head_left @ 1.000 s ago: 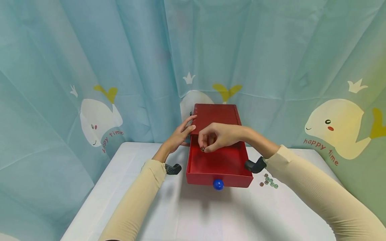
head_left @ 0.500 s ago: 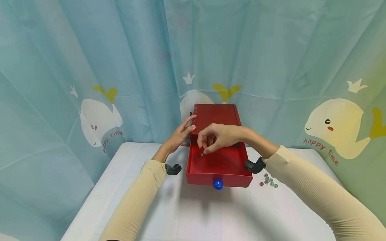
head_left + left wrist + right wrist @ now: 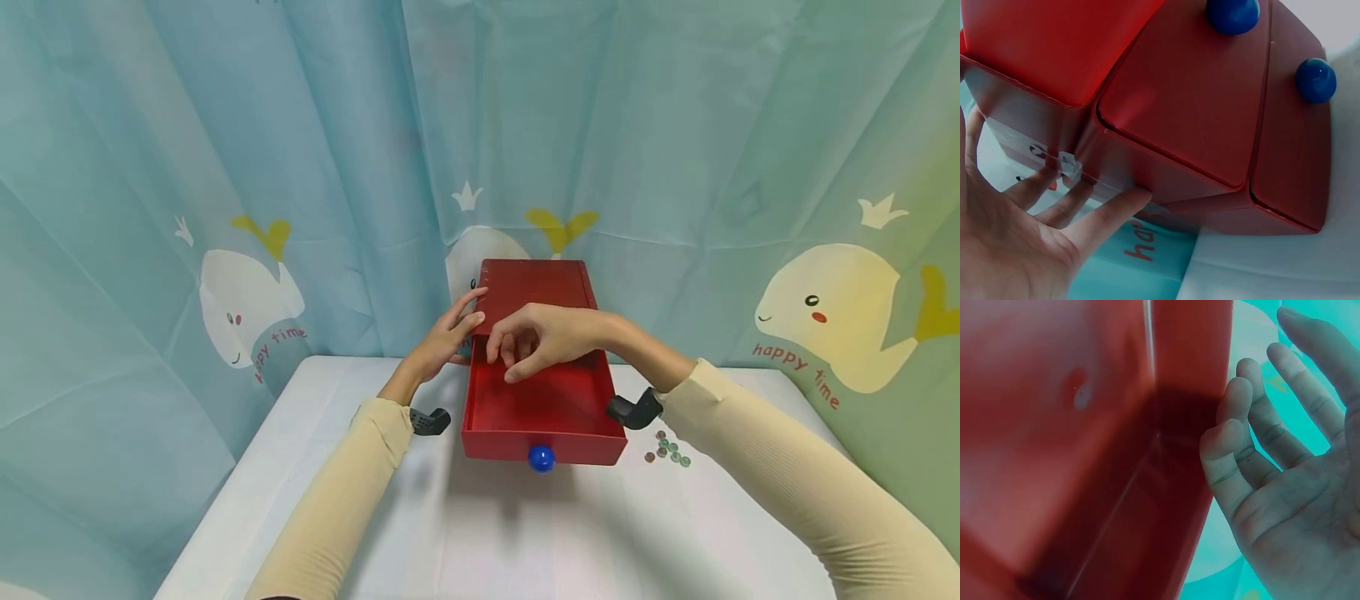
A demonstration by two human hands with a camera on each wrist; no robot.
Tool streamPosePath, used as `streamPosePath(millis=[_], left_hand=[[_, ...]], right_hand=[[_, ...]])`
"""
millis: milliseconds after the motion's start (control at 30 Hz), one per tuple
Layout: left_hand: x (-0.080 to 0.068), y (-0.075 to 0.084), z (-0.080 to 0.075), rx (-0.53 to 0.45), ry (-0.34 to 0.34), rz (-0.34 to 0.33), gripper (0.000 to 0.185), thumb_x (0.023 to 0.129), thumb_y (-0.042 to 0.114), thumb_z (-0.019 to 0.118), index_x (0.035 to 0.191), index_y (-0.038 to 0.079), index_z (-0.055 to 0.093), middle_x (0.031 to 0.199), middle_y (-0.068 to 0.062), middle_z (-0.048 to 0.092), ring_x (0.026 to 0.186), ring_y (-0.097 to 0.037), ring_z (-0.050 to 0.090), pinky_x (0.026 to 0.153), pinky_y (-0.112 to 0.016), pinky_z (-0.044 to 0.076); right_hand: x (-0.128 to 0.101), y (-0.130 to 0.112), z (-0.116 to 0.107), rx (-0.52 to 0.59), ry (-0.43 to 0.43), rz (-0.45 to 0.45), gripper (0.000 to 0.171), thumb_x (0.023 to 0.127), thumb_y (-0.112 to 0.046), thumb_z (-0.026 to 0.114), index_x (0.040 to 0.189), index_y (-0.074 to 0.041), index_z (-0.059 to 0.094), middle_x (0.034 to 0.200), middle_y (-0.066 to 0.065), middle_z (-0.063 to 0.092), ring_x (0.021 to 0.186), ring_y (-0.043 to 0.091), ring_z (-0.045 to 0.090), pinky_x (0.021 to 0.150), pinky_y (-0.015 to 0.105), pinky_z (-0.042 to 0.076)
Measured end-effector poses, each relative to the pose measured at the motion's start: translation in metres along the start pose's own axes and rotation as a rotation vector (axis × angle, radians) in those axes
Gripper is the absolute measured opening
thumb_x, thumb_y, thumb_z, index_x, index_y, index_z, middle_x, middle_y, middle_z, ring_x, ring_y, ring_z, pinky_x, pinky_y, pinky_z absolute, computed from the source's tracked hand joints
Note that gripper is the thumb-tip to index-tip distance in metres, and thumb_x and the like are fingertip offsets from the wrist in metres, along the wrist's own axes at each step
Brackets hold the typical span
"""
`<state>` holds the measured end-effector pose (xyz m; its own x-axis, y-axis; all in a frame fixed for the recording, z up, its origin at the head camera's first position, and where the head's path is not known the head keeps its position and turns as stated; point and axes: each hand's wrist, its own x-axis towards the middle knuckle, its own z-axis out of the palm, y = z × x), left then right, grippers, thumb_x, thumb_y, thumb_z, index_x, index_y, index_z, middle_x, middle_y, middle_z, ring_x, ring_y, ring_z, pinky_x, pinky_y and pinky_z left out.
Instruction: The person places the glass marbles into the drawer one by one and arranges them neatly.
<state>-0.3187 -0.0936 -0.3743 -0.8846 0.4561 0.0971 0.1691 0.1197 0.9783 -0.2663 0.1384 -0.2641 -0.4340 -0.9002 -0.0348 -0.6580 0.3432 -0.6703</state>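
A red cabinet (image 3: 536, 287) stands mid-table, its top drawer (image 3: 543, 408) pulled out toward me by a blue knob (image 3: 542, 458). My left hand (image 3: 447, 332) rests on the cabinet's left side with spread, straight fingers. Over the drawer hovers my right hand (image 3: 551, 337), fingers loosely bent and thumb apart from them, nothing between. In the right wrist view a small glassy marble (image 3: 1081, 397) lies on the drawer floor. The head view hides it behind the right hand. The left wrist view shows two closed lower drawers with blue knobs (image 3: 1316, 81).
Several small green and brown glass marbles (image 3: 667, 448) lie on the white table (image 3: 360, 533), right of the drawer. A pale blue curtain (image 3: 337, 167) with whale prints hangs right behind the cabinet.
The right hand pinched a marble a second ago, then let it drop below its fingertips into the drawer. Its thumb and fingers have parted. The left hand stays on the cabinet.
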Motion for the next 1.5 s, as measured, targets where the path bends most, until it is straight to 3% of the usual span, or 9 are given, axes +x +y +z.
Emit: streamPosePath(millis=[733, 1167, 1500], left_hand=[[0.0, 0.0, -0.003, 0.002, -0.001, -0.001, 0.055, 0.104, 0.044, 0.051, 0.157, 0.045, 0.034, 0.165, -0.006, 0.032, 0.144, -0.034, 0.041, 0.092, -0.066, 0.052], [0.001, 0.001, -0.002, -0.002, -0.001, -0.003, 0.057, 0.103, 0.045, 0.052, 0.157, 0.043, 0.033, 0.164, -0.006, 0.033, 0.144, -0.034, 0.042, 0.092, -0.067, 0.052], [0.001, 0.0, -0.003, -0.004, -0.005, -0.002, 0.055, 0.104, 0.042, 0.05, 0.157, 0.045, 0.034, 0.164, -0.004, 0.034, 0.142, -0.031, 0.044, 0.092, -0.065, 0.053]], right_hand=[[-0.005, -0.002, -0.003, -0.012, 0.015, 0.018, 0.028, 0.091, -0.019, 0.079, 0.116, -0.011, 0.071, 0.096, 0.002, 0.069, 0.085, 0.021, 0.067, 0.077, 0.036, 0.059], [-0.025, -0.009, -0.008, -0.097, 0.133, 0.036, 0.03, 0.092, -0.022, 0.078, 0.118, -0.011, 0.07, 0.091, -0.003, 0.068, 0.08, 0.018, 0.065, 0.074, 0.035, 0.056], [-0.048, -0.014, -0.015, -0.095, 0.189, 0.067, 0.029, 0.092, -0.023, 0.078, 0.117, -0.011, 0.07, 0.094, -0.002, 0.068, 0.086, 0.019, 0.065, 0.075, 0.038, 0.058]])
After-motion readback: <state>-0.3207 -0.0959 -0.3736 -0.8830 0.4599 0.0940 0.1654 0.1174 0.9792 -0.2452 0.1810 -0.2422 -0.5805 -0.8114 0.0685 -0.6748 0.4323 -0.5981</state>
